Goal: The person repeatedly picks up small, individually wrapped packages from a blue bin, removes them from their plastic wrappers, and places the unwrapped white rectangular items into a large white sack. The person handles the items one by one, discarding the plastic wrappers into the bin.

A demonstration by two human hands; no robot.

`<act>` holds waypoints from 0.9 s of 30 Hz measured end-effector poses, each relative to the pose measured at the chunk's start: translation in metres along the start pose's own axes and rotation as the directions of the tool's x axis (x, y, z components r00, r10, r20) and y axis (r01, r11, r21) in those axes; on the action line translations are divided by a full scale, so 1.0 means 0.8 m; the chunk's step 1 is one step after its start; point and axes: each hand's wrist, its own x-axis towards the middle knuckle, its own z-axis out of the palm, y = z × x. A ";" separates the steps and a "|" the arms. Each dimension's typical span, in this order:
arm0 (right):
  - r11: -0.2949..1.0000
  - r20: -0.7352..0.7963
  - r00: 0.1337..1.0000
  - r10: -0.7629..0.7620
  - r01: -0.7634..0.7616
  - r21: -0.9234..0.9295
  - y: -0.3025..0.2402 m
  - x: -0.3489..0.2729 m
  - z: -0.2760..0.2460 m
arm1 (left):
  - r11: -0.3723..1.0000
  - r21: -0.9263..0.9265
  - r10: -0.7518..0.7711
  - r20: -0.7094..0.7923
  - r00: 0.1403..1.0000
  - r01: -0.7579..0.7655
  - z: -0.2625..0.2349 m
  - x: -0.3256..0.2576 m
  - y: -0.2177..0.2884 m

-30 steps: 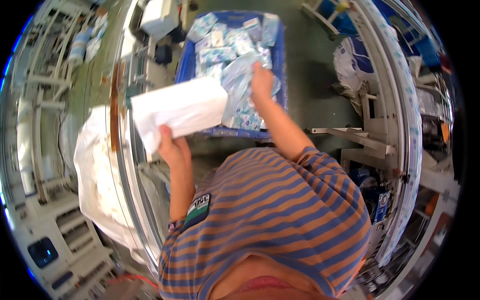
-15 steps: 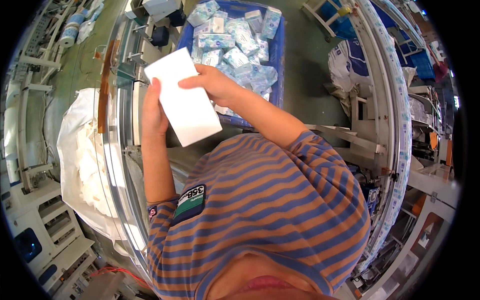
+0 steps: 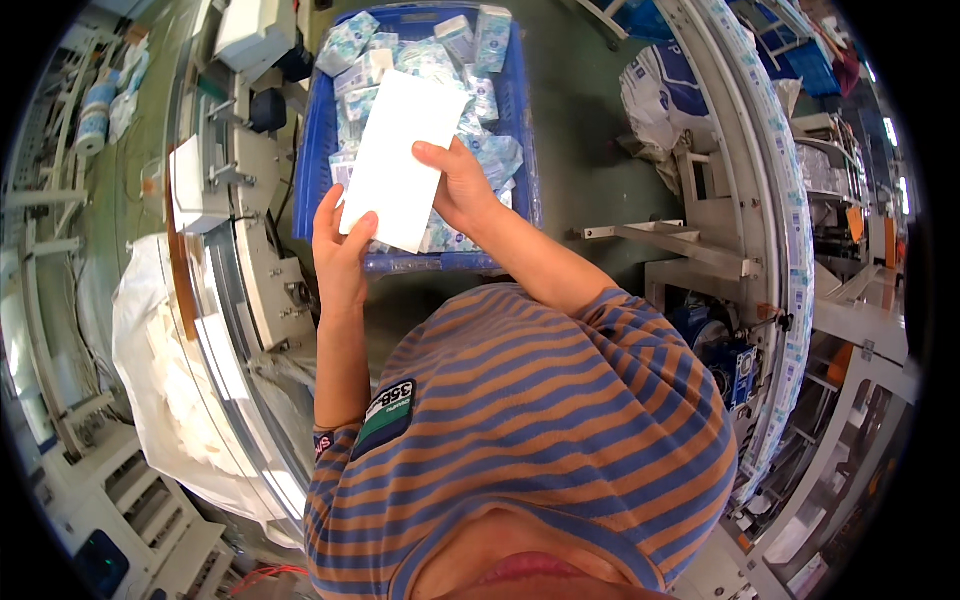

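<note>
Between my two hands is a plain white block of folded tissue [image 3: 405,150], tilted, its bright surface washed out. My left hand [image 3: 343,240] grips its lower left end, thumb on top and fingers along the side. Around its right edge closes my right hand [image 3: 465,185], the thumb lying on the upper face. The block is above a blue plastic crate [image 3: 527,150] filled with wrapped tissue packs [image 3: 492,40] in white, blue and green film, and it hides part of them.
On the machine to the left rests another white block [image 3: 196,185]. Below it hangs a large white bag [image 3: 165,370] of pale material. A conveyor rail [image 3: 745,130] carrying a line of wrapped packs curves along the right. A white and blue sack [image 3: 665,95] stands beside it.
My hands have moved right with the white tissue block, which now leans the other way and covers more of the crate. Another white block has appeared on the left machine.
</note>
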 end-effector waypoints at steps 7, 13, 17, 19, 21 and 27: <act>0.995 -0.238 0.968 -0.074 0.087 0.045 -0.043 0.046 -0.075 | 0.766 0.590 0.257 0.085 0.963 -0.257 0.013 0.136 0.001; 1.000 -0.384 0.923 -0.020 0.014 -0.018 -0.064 0.068 -0.137 | -0.149 0.910 0.748 0.360 0.558 -0.387 -0.019 0.386 0.116; 0.992 -0.450 0.893 -0.011 -0.048 -0.120 -0.065 0.075 -0.161 | -0.408 0.910 0.663 0.238 0.710 0.075 -0.036 0.512 0.158; 0.986 -0.448 0.894 0.014 -0.086 -0.141 -0.068 0.078 -0.170 | -0.410 0.885 0.563 0.053 0.825 0.222 -0.031 0.538 0.168; 0.983 -0.449 0.893 0.037 -0.112 -0.143 -0.069 0.083 -0.180 | -0.413 0.863 0.495 -0.055 0.867 0.290 -0.032 0.559 0.168; 0.977 -0.473 0.877 0.090 -0.169 -0.128 -0.064 0.107 -0.197 | -0.376 0.884 0.476 -0.071 0.877 0.276 -0.041 0.575 0.173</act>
